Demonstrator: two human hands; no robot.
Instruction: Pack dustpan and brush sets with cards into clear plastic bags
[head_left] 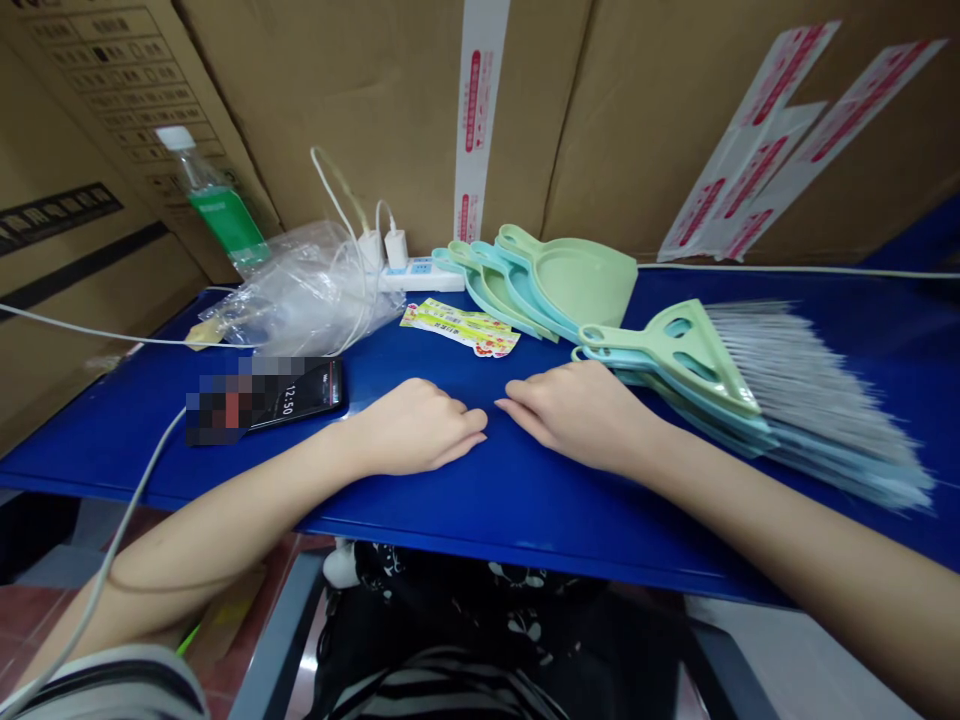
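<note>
My left hand (416, 428) rests on the blue table as a loose fist, thumb against the curled fingers, with no object showing in it. A phone (319, 388) reading 12:50 lies just left of that wrist. Facing it across a small gap, my right hand (574, 410) is also closed, and nothing shows in its grip. Beside the right wrist is a stack of small hand brushes (675, 350) in green and light blue, grey bristles pointing right. Behind them lie several dustpans (585, 280) in the same colours, fanned and overlapping. Yellow-green printed labels (461, 325) lie beyond both hands.
A clear plastic bag (307, 285) is crumpled at the back left, near a bottle with a green label (229, 220). A white power strip (424, 275) holds two plugs with cables. Large cardboard boxes (375, 110) stand behind the table (480, 510). One cable crosses my left arm.
</note>
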